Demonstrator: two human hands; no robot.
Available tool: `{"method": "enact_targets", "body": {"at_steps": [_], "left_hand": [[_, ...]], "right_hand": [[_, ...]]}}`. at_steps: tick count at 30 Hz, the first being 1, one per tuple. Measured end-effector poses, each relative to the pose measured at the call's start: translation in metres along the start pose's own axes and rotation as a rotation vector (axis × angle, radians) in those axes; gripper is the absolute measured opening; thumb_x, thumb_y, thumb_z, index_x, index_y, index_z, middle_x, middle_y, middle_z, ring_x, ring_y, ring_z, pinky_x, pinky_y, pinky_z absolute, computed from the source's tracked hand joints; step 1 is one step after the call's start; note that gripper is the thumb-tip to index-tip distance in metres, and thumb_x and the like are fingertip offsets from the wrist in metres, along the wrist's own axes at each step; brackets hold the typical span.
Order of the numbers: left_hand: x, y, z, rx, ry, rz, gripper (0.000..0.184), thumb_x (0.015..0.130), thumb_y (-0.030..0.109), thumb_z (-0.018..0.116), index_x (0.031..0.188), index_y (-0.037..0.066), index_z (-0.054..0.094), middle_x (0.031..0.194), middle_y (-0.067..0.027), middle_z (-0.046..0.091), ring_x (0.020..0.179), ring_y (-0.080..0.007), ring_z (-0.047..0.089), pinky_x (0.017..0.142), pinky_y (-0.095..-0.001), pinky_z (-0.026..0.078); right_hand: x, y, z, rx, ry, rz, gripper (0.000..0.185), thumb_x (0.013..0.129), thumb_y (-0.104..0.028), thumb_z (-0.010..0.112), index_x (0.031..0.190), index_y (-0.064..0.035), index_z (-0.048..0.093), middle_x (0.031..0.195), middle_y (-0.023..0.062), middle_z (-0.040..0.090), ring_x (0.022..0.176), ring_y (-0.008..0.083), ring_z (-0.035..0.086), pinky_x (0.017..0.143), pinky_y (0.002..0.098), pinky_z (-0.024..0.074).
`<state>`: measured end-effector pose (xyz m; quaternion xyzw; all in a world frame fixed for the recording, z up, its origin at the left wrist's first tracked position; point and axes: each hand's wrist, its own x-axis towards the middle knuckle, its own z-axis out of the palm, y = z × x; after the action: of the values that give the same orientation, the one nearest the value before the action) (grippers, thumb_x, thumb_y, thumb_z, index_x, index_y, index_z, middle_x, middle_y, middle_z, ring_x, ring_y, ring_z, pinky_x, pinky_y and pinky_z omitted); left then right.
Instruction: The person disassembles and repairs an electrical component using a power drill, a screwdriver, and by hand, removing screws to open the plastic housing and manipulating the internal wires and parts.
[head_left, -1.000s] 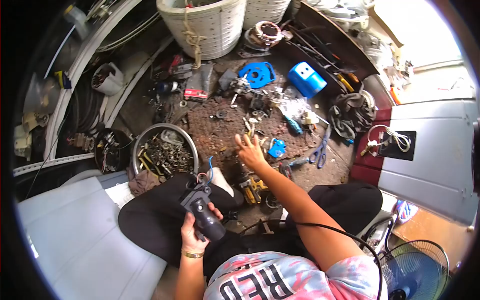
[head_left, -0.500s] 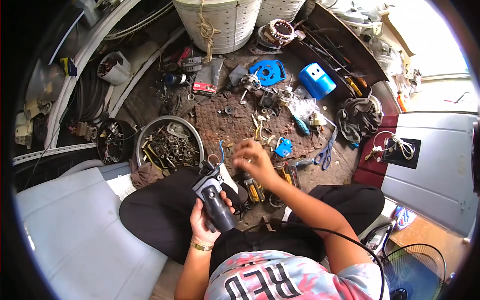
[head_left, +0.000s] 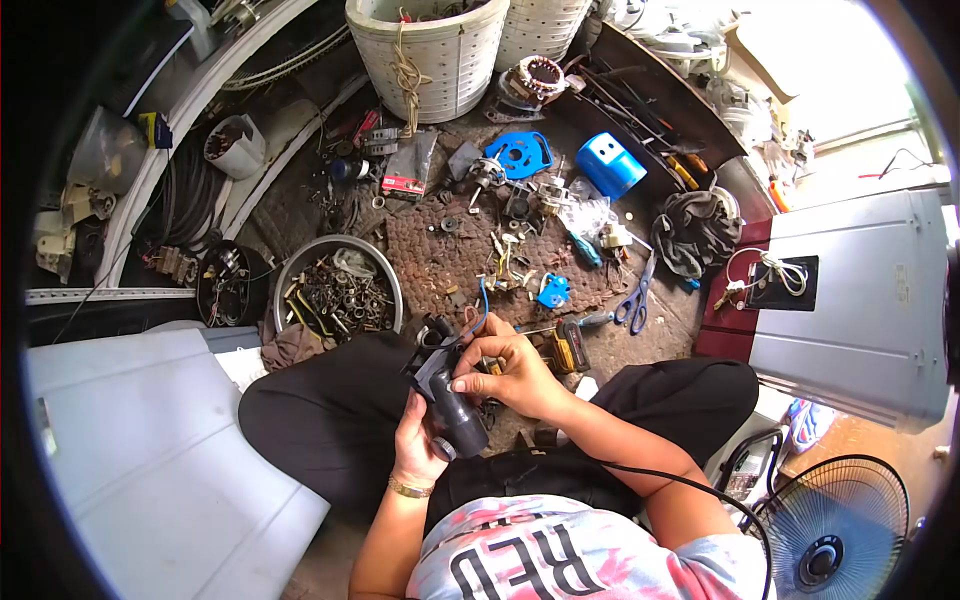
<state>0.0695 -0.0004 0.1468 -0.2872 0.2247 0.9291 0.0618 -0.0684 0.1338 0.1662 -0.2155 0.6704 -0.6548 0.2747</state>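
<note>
A dark grey motor-like housing [head_left: 455, 408] with blue and reddish wires at its upper end lies over my lap. Wrapped round its lower left side is my left hand [head_left: 416, 445], with a gold watch on the wrist. My right hand [head_left: 510, 375] is at the housing's upper right side, its thumb and fingers pinched close to the surface; whatever is between them is too small to make out. A yellow and black power drill [head_left: 571, 346] lies on the floor just beyond my right hand. The blue wire [head_left: 485, 298] sticks up past my right fingertips.
A metal bowl of small hardware [head_left: 340, 290] sits at the left, near my knee. Ahead lie a brown mat [head_left: 430, 250] with loose parts, a blue cylinder [head_left: 610, 165], blue scissors [head_left: 636, 305] and white baskets [head_left: 430, 70]. A fan [head_left: 830, 530] stands at the lower right.
My right hand has come back from over the mat to the housing, its fingers now pinched against it. The housing, in my left hand, has shifted slightly right and turned.
</note>
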Motion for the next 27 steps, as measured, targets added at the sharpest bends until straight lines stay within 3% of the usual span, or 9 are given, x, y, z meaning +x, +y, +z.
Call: {"method": "enact_targets", "body": {"at_steps": [4,10,13,14,18,21,25,26,27], "left_hand": [[-0.004,-0.002,0.002,0.055,-0.045,0.057,0.069,0.093,0.057,0.048,0.132,0.0,0.048,0.113,-0.0177,0.064,0.102,-0.0278,0.064,0.09,-0.04,0.052],[-0.008,-0.006,-0.006,0.14,-0.081,0.102,0.068,0.094,0.055,0.048,0.135,0.002,0.045,0.116,-0.0158,0.062,0.104,-0.0259,0.063,0.09,-0.0395,0.052],[-0.014,-0.009,-0.001,0.121,-0.014,0.173,0.063,0.096,0.05,0.05,0.137,0.003,0.042,0.125,-0.0136,0.058,0.109,-0.0236,0.061,0.093,-0.0384,0.05],[-0.016,-0.009,0.003,0.141,-0.025,0.198,0.062,0.096,0.048,0.051,0.137,0.003,0.041,0.127,-0.0131,0.057,0.111,-0.0231,0.06,0.094,-0.0383,0.05],[-0.017,-0.008,-0.005,0.139,-0.096,0.199,0.059,0.096,0.04,0.055,0.14,0.004,0.039,0.133,-0.0129,0.053,0.114,-0.0221,0.057,0.095,-0.0382,0.049],[-0.015,-0.003,-0.013,0.062,-0.185,0.102,0.06,0.094,0.038,0.057,0.141,0.005,0.039,0.135,-0.0144,0.051,0.116,-0.0233,0.057,0.097,-0.0391,0.049],[-0.013,0.004,-0.002,0.03,-0.229,0.033,0.063,0.088,0.034,0.067,0.139,0.004,0.042,0.135,-0.0167,0.051,0.118,-0.0265,0.056,0.098,-0.042,0.049],[-0.012,0.002,-0.003,0.05,-0.228,0.032,0.065,0.086,0.034,0.069,0.138,0.004,0.043,0.133,-0.0169,0.052,0.117,-0.0273,0.057,0.098,-0.0426,0.05],[-0.011,-0.001,-0.004,0.07,-0.226,0.031,0.067,0.085,0.034,0.072,0.138,0.004,0.043,0.132,-0.0171,0.053,0.116,-0.0282,0.058,0.097,-0.0433,0.05]], "right_hand": [[-0.005,-0.006,-0.003,-0.116,-0.033,-0.056,0.02,0.068,-0.019,0.086,0.079,-0.0105,0.071,0.097,0.0067,0.054,0.102,0.0241,0.05,0.091,0.0365,0.0376],[-0.012,-0.01,0.0,0.025,-0.018,0.098,0.038,0.07,-0.017,0.086,0.087,-0.0054,0.054,0.095,0.005,0.051,0.09,0.0159,0.051,0.08,0.0293,0.0427],[-0.019,-0.001,0.007,0.16,-0.029,0.185,0.039,0.074,-0.009,0.083,0.089,-0.0084,0.047,0.106,0.0037,0.054,0.101,0.0137,0.051,0.087,0.0308,0.0434],[-0.022,0.005,0.008,0.393,-0.032,0.305,0.038,0.077,-0.009,0.081,0.093,-0.0098,0.046,0.111,0.0038,0.054,0.1,0.0126,0.052,0.087,0.0305,0.0449],[-0.03,0.001,0.016,0.709,0.021,0.486,0.039,0.077,-0.007,0.081,0.095,-0.0109,0.046,0.114,0.0034,0.052,0.103,0.0127,0.052,0.089,0.0298,0.045],[-0.032,-0.002,0.018,0.615,0.053,0.344,0.043,0.074,-0.007,0.083,0.095,-0.0111,0.046,0.113,0.0031,0.05,0.104,0.013,0.051,0.09,0.0292,0.0439],[-0.028,-0.006,0.008,0.294,0.07,0.192,0.059,0.069,-0.013,0.087,0.111,-0.0093,0.045,0.115,0.0039,0.048,0.104,0.0157,0.048,0.095,0.0319,0.0392],[-0.026,-0.003,0.002,0.187,0.016,0.138,0.075,0.066,-0.018,0.089,0.124,-0.0073,0.042,0.119,0.0056,0.047,0.106,0.0188,0.049,0.097,0.0356,0.0378],[-0.024,-0.004,-0.003,0.184,-0.007,0.152,0.078,0.065,-0.019,0.089,0.126,-0.0067,0.041,0.12,0.0062,0.047,0.108,0.0198,0.049,0.098,0.0367,0.0375]]}}
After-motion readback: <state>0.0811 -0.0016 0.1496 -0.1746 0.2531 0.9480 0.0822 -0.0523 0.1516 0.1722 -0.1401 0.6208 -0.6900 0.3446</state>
